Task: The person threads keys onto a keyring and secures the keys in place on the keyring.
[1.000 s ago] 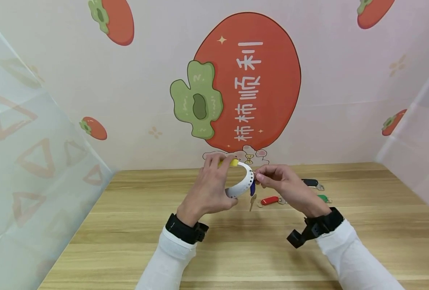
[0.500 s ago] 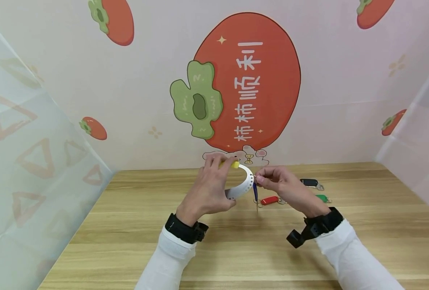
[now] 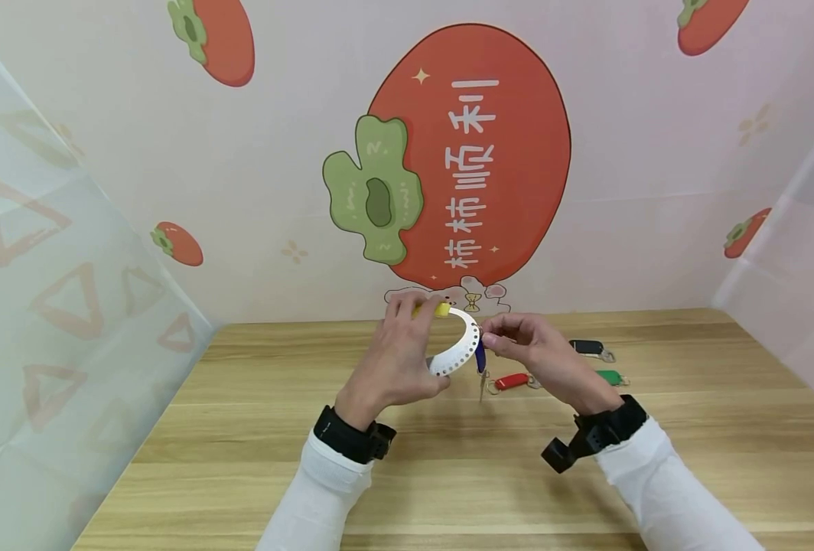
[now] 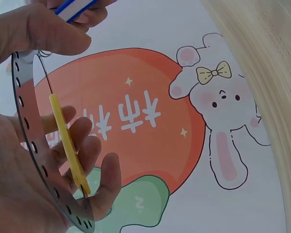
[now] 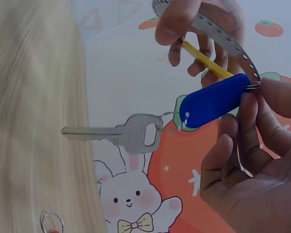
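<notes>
My left hand (image 3: 396, 360) holds a white curved band (image 3: 458, 357) pierced by a row of holes, thumb below and fingers above in the head view. Inside the band's curve sits a thin yellow piece (image 4: 68, 143), seen nearly edge-on in the left wrist view, with a wire at its upper end. At the band's right end, my right hand (image 3: 538, 348) pinches a small metal ring on a blue key tag (image 5: 216, 102). A silver key (image 5: 140, 133) dangles from that tag by another ring. Fingertips partly hide where ring and band meet.
On the wooden table (image 3: 255, 451) lie a red key tag (image 3: 512, 380), a black key tag (image 3: 586, 347) and a green key tag (image 3: 610, 377), near and behind the right hand. A printed wall sheet (image 3: 276, 184) stands behind the table.
The band has turned slightly, showing its holes more fully. The blue key tag and key swung right, then back left. My right hand has shifted a little left, still pinching the ring.
</notes>
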`<state>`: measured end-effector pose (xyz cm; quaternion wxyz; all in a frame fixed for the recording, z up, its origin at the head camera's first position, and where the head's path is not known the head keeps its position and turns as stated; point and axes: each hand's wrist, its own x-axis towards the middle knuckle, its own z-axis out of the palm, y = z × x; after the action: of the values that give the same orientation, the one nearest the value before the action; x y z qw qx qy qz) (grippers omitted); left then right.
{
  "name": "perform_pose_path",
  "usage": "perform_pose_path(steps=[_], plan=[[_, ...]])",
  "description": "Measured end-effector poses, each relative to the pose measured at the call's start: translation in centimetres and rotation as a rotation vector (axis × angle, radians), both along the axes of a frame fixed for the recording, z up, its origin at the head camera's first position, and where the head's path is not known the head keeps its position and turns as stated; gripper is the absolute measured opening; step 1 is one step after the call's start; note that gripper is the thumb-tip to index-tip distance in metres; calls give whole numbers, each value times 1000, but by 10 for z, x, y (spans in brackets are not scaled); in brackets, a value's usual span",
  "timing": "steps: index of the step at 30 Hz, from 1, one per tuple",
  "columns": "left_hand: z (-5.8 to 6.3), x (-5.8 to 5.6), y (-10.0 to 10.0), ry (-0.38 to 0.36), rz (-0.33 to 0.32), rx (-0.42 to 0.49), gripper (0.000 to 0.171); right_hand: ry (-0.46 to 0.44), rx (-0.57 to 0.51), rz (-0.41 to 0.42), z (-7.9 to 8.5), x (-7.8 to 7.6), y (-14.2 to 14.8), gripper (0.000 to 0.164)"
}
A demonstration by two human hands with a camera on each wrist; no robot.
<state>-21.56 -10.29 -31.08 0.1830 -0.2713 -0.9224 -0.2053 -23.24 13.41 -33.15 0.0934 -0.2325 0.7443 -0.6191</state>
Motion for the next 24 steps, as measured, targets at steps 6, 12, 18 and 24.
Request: perform_pose_path(steps=[6, 12, 18, 24], plan=[[0, 0, 0, -12, 3, 12, 99, 63, 38, -32, -2, 0, -1, 21], [2, 2, -1, -36, 15, -21, 99, 39, 75, -27, 3, 0, 1, 25], [2, 3, -2, -64, 20, -72, 100, 45, 125, -61, 7, 3, 1, 25], [2, 3, -1, -99, 11, -81, 99, 127, 164, -157, 9, 6, -3, 18]])
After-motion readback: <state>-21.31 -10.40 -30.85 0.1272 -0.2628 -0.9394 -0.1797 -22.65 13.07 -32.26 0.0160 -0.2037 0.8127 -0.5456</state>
